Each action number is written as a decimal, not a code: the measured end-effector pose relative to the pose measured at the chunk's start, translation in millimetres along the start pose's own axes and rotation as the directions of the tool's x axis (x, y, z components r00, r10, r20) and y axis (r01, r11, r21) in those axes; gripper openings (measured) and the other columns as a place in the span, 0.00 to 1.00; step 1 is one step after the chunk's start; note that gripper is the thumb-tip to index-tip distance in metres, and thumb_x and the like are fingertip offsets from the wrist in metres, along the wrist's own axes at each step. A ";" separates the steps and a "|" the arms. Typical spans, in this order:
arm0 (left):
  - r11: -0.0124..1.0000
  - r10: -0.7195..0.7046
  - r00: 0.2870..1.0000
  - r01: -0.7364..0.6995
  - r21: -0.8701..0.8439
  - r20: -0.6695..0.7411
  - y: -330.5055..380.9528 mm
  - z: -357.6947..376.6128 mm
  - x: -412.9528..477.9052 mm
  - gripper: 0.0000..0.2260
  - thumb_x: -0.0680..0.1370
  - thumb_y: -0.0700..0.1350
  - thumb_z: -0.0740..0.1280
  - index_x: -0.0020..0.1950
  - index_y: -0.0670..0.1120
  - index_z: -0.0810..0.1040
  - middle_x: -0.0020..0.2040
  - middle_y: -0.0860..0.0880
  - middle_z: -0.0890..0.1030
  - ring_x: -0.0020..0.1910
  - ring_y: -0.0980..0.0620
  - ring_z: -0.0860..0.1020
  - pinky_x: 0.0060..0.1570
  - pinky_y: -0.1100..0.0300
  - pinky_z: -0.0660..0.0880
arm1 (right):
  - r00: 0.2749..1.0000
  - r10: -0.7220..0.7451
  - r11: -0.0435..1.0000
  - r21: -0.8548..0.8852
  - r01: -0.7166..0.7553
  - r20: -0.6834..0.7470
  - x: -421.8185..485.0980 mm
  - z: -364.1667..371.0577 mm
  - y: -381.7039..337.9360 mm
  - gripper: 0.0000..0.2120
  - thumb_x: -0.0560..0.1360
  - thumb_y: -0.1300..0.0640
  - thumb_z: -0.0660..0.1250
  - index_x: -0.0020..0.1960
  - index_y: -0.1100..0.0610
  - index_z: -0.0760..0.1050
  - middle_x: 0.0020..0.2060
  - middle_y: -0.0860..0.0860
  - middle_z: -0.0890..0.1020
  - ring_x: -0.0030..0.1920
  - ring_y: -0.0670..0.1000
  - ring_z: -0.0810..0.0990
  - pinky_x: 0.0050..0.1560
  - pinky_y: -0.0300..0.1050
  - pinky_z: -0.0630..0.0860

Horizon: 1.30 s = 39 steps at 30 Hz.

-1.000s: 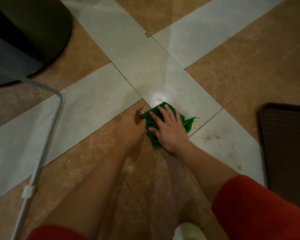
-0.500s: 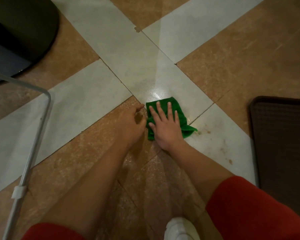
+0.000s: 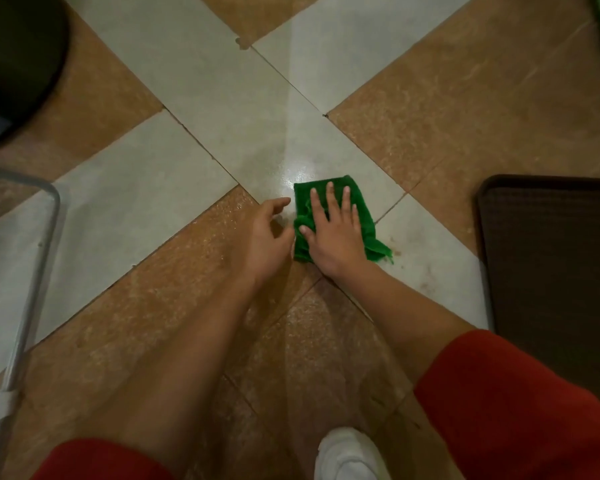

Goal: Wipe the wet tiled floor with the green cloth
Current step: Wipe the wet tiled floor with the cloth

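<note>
R hand (image 3: pixel 336 233) flat, fingers spread, pressing green cloth (image 3: pixel 361 202) on wet tiled floor (image 3: pixel 187 188), L hand (image 3: pixel 267 237) loosely curled, empty, just beside cloth

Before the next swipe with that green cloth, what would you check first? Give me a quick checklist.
1. Contact: the right hand is pressed flat on the green cloth: ok.
2. Cloth spread: bunched at its left edge, one corner trailing: not ok.
3. The wet sheen on the tiled floor just ahead of the cloth is unwiped: not ok.
4. The left hand is off the cloth: ok.
5. The dark mat lies apart from the cloth: ok.
</note>
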<state>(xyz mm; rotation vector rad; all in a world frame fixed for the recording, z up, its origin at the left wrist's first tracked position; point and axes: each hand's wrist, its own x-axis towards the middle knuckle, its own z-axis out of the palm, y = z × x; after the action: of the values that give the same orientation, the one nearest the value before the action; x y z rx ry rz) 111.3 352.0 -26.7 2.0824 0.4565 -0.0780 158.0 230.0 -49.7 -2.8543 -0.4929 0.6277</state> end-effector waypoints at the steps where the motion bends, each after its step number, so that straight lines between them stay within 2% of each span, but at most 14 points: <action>1: 1.000 0.003 1.000 -0.003 0.006 0.005 3.7 3.2 0.6 0.18 0.75 0.43 0.64 0.66 0.50 0.72 0.63 0.50 0.75 0.61 0.54 0.73 0.59 0.55 0.73 | 0.998 -0.067 0.998 -0.017 0.067 0.005 -0.7 -1.1 0.7 0.30 0.81 0.45 0.49 0.77 0.51 0.37 0.76 0.54 0.38 0.75 0.58 0.32 0.73 0.52 0.34; 5: 0.997 0.055 0.998 -0.056 0.049 0.015 13.9 7.5 3.7 0.18 0.75 0.40 0.65 0.65 0.48 0.74 0.61 0.49 0.77 0.59 0.56 0.73 0.58 0.59 0.72 | 0.966 -0.258 0.965 -0.053 0.259 0.025 -7.0 -3.9 21.8 0.28 0.82 0.46 0.49 0.77 0.49 0.42 0.77 0.50 0.40 0.76 0.54 0.35 0.74 0.52 0.37; 8: 0.995 0.056 0.998 -0.059 0.077 0.038 9.3 7.2 6.8 0.18 0.76 0.42 0.65 0.65 0.51 0.73 0.63 0.49 0.75 0.62 0.53 0.71 0.60 0.50 0.74 | 0.991 -0.126 0.992 -0.032 0.124 -0.037 0.4 -8.2 34.6 0.28 0.81 0.43 0.50 0.77 0.44 0.43 0.76 0.52 0.38 0.75 0.58 0.34 0.73 0.55 0.36; 11: 0.994 0.059 0.998 -0.062 0.089 0.034 8.5 2.4 10.7 0.18 0.76 0.42 0.64 0.66 0.51 0.72 0.64 0.50 0.74 0.63 0.55 0.70 0.61 0.53 0.73 | 0.998 0.042 0.997 0.061 -0.039 -0.050 18.7 -14.2 31.0 0.29 0.80 0.42 0.52 0.77 0.44 0.44 0.76 0.55 0.37 0.75 0.61 0.34 0.73 0.55 0.37; 13: 0.994 0.056 0.998 -0.057 0.096 0.013 11.3 -0.5 13.7 0.18 0.76 0.42 0.64 0.66 0.50 0.72 0.64 0.50 0.74 0.63 0.55 0.70 0.61 0.56 0.71 | 0.998 0.064 0.997 0.051 -0.063 -0.028 28.3 -17.2 23.0 0.29 0.81 0.43 0.51 0.77 0.45 0.43 0.76 0.55 0.38 0.75 0.62 0.34 0.73 0.55 0.37; 15: 0.994 0.052 0.999 -0.052 0.099 0.002 17.2 -2.7 14.9 0.18 0.77 0.42 0.64 0.66 0.49 0.72 0.64 0.51 0.74 0.63 0.56 0.70 0.59 0.60 0.70 | 1.000 0.003 1.000 0.019 -0.002 -0.015 32.1 -19.2 15.4 0.29 0.81 0.44 0.51 0.77 0.46 0.43 0.77 0.55 0.40 0.75 0.61 0.35 0.73 0.54 0.37; 19: 0.993 0.064 0.998 -0.063 0.096 -0.005 25.5 -4.3 16.3 0.17 0.76 0.40 0.64 0.65 0.47 0.73 0.60 0.52 0.75 0.56 0.62 0.69 0.50 0.70 0.66 | 0.963 -0.270 0.962 -0.018 0.271 0.021 11.6 -11.3 16.0 0.27 0.81 0.47 0.52 0.77 0.47 0.46 0.77 0.52 0.42 0.76 0.57 0.37 0.74 0.52 0.38; 21: 0.996 0.062 0.998 -0.062 0.061 -0.009 22.5 -6.2 18.0 0.17 0.77 0.40 0.64 0.65 0.46 0.73 0.59 0.53 0.75 0.56 0.61 0.69 0.54 0.67 0.69 | 0.941 -0.339 0.940 -0.040 0.340 0.011 1.0 -7.5 30.2 0.26 0.81 0.46 0.53 0.77 0.45 0.48 0.77 0.50 0.44 0.76 0.55 0.38 0.74 0.51 0.38; 24: 0.991 0.074 0.997 -0.075 0.110 0.009 11.1 -9.0 20.1 0.18 0.77 0.42 0.64 0.66 0.50 0.72 0.63 0.51 0.75 0.59 0.54 0.73 0.58 0.53 0.74 | 0.980 -0.198 0.978 -0.079 0.196 -0.019 3.3 -11.9 49.4 0.26 0.81 0.44 0.49 0.76 0.42 0.45 0.77 0.49 0.42 0.76 0.55 0.36 0.74 0.53 0.37; 27: 0.986 0.068 0.998 -0.068 0.155 0.004 5.7 -10.2 23.1 0.18 0.77 0.43 0.64 0.67 0.51 0.71 0.64 0.50 0.74 0.62 0.54 0.71 0.57 0.56 0.72 | 0.997 0.019 1.000 0.010 -0.018 -0.069 27.4 -20.1 41.5 0.26 0.81 0.44 0.50 0.77 0.43 0.46 0.77 0.51 0.42 0.76 0.58 0.36 0.73 0.56 0.37; 29: 0.987 0.066 0.998 -0.063 0.147 -0.020 8.8 -7.0 21.2 0.18 0.76 0.42 0.64 0.66 0.50 0.72 0.63 0.51 0.75 0.62 0.54 0.71 0.58 0.57 0.71 | 0.996 0.073 0.997 0.030 -0.071 -0.045 44.6 -25.6 27.3 0.27 0.81 0.45 0.50 0.77 0.45 0.44 0.77 0.52 0.41 0.75 0.61 0.35 0.73 0.58 0.37; 32: 0.994 0.059 0.998 -0.057 0.093 -0.015 18.2 -2.5 19.9 0.18 0.76 0.41 0.64 0.66 0.47 0.72 0.60 0.52 0.75 0.60 0.57 0.71 0.57 0.63 0.68 | 1.000 -0.030 1.000 0.001 0.030 -0.001 58.4 -26.6 3.8 0.28 0.82 0.47 0.51 0.77 0.47 0.42 0.77 0.51 0.40 0.75 0.61 0.35 0.73 0.57 0.37; 36: 0.992 0.064 0.997 -0.060 0.108 -0.033 20.4 -1.4 23.6 0.19 0.75 0.40 0.65 0.66 0.47 0.71 0.63 0.49 0.74 0.61 0.55 0.70 0.59 0.63 0.67 | 0.971 -0.236 0.971 -0.027 0.237 0.039 43.0 -20.4 3.4 0.29 0.81 0.47 0.52 0.77 0.46 0.43 0.77 0.48 0.41 0.76 0.56 0.35 0.74 0.54 0.37; 39: 0.987 0.071 0.996 -0.062 0.146 -0.054 12.8 -9.1 28.4 0.20 0.76 0.41 0.65 0.68 0.48 0.70 0.65 0.49 0.74 0.62 0.54 0.70 0.61 0.59 0.69 | 0.976 -0.216 0.972 -0.092 0.218 0.029 33.5 -22.2 31.8 0.29 0.80 0.41 0.50 0.76 0.42 0.40 0.77 0.47 0.39 0.76 0.54 0.36 0.73 0.54 0.37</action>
<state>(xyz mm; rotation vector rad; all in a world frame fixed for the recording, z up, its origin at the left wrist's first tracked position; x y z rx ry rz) 141.0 361.9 -18.2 2.2448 0.4270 -0.0105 205.2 210.1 -50.1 -2.8273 -0.8454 0.6066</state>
